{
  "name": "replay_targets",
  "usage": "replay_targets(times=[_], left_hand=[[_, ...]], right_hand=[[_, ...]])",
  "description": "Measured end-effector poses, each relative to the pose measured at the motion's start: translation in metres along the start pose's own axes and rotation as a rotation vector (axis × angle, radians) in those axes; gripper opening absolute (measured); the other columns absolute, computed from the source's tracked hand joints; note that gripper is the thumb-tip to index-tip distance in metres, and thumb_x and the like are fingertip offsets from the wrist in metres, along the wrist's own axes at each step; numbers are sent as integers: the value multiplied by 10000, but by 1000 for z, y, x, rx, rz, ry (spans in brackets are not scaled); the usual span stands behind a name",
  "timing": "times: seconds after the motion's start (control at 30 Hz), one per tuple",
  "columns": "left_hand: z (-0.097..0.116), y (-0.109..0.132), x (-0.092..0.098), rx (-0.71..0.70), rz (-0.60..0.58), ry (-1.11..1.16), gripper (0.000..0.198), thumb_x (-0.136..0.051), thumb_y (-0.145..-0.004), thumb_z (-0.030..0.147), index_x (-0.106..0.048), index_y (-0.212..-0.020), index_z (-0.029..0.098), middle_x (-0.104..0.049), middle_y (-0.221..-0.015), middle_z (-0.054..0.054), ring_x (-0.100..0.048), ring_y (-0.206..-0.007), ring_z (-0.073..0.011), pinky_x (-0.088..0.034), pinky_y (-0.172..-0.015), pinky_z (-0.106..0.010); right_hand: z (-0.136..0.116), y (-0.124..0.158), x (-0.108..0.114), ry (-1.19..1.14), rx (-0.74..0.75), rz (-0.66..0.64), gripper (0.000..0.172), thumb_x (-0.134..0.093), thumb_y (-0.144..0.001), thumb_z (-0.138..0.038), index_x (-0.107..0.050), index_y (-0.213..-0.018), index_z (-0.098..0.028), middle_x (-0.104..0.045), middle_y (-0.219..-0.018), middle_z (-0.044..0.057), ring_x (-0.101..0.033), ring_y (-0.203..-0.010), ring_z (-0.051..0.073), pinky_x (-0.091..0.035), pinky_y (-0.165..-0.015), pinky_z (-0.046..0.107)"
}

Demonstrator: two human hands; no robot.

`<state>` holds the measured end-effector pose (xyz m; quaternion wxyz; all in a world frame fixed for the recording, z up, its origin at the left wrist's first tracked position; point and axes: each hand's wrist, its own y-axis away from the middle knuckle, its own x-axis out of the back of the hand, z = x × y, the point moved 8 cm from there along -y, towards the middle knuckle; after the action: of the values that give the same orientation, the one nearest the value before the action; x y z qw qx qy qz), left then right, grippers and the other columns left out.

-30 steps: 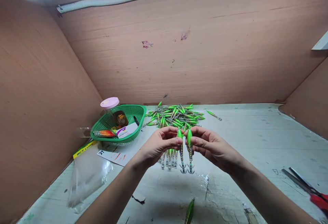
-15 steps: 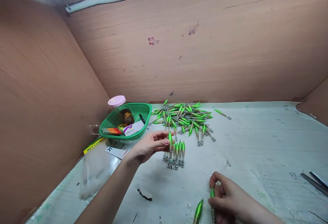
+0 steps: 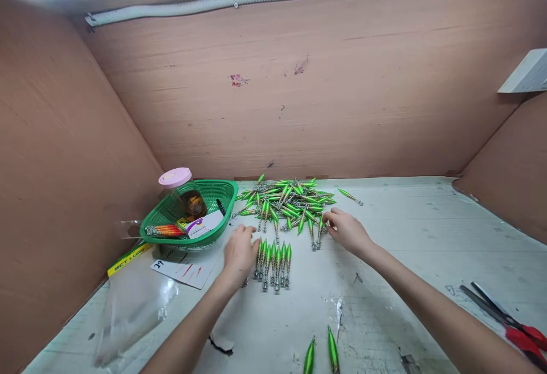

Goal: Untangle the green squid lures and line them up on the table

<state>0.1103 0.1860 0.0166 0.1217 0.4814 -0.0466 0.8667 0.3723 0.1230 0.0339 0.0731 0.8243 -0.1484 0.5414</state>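
Green squid jigs with metal hook crowns lie in a loose pile [image 3: 290, 197] at the back of the table. In front of it, several more squid jigs [image 3: 277, 265] stand side by side in a neat row, hooks toward me. My left hand [image 3: 238, 253] is closed at the row's left end; a jig's hooks peek out below it, the rest hidden by the fingers. At the pile's right edge, my right hand [image 3: 347, 230] pinches at a squid jig with thumb and fingertips. Two further squid jigs [image 3: 332, 351] lie at the front edge, partly out of view.
On the left stands a green basket [image 3: 226, 208] with a pink-lidded jar [image 3: 182, 191], orange jigs and a card. Clear plastic bags [image 3: 132, 300] and a paper marked 19 [image 3: 175, 271] lie before it. Red-handled scissors [image 3: 508, 320] lie right. One lone jig [image 3: 350, 196] lies beyond the pile.
My left hand has lowered from holding a jig upright over the row to its left end. My right hand has left the front jigs and reached the pile. The view has turned right.
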Motion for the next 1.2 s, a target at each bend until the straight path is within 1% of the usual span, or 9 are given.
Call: replay_targets(times=[0.07, 0.13, 0.2, 0.3, 0.43, 0.6, 0.8, 1.0, 1.2], left_hand=[[38, -1, -17, -119, -20, -2, 154, -532, -853, 185, -626, -975, 189, -633, -1010, -51, -592, -946, -179, -410, -813, -264], [72, -7, -39, -182, -62, 8, 121, -548, -845, 195, -622, -940, 209, -660, -947, -16, -614, -863, -150, -421, -760, -234], [97, -17, -59, -167, -80, 1, 148, -567, -825, 186, -604, -967, 198, -671, -929, -35, -627, -860, -172, -427, -736, -247], [116, -30, -78, -75, -89, -33, 228, -595, -790, 158, -575, -1016, 145, -665, -963, -123, -631, -928, -254, -437, -722, -297], [121, -34, -86, 9, -88, -38, 265, -600, -783, 157, -544, -1041, 129, -657, -984, -159, -624, -974, -286, -440, -727, -315], [109, -41, -85, 64, -97, 5, 342, -653, -718, 189, -518, -1029, 138, -650, -1012, -141, -624, -956, -258, -436, -692, -283], [103, -56, -78, 87, -163, 22, 239, -703, -608, 155, -578, -812, 161, -671, -906, -103, -633, -880, -244, -421, -639, -262], [123, -61, -71, 43, -212, 35, 248, -701, -501, 54, -489, -547, 175, -636, -729, -81, -620, -810, -256, -404, -610, -272], [120, -74, -60, 79, -257, 181, 285, -707, -524, 74, -446, -515, 188, -473, -474, 35, -483, -527, -135, -336, -514, -239]], right_hand=[[5, -7, -3, 30, -80, -2, 122, -528, -805, -134, -628, -757, -183, -642, -881, 75, -599, -810, 211, -326, -585, 263], [12, -10, -9, 36, -184, -4, 198, -539, -841, -257, -615, -684, -163, -644, -790, 111, -603, -770, 243, -306, -554, 278], [18, -13, -15, 10, -261, -20, 298, -565, -837, -370, -602, -627, -161, -644, -730, 120, -608, -744, 249, -306, -537, 276], [23, -16, -27, -70, -324, -62, 308, -631, -783, -386, -587, -570, -170, -648, -666, 96, -612, -695, 218, -326, -524, 257], [28, -17, -38, -207, -369, -100, 291, -626, -763, -294, -559, -505, -178, -619, -546, 46, -569, -539, 157, -348, -504, 237], [31, -17, -38, -366, -357, -70, 288, -611, -715, -214, -512, -447, -170, -564, -478, 24, -504, -512, 125, -320, -488, 219], [37, -13, -35, -594, -383, -50, 200, -577, -699, -184, -502, -516, -156, -474, -425, -27, -344, -384, 66, -240, -413, 210], [40, 4, -14, -825, -371, -39, 194, -560, -704, -215, -454, -550, -163, -433, -431, -56, -241, -334, 32, -164, -372, 206], [55, 32, 12, -949, -380, -6, 226, -585, -658, -309, -440, -555, -170, -428, -434, -57, -227, -322, 21, -115, -365, 205]])
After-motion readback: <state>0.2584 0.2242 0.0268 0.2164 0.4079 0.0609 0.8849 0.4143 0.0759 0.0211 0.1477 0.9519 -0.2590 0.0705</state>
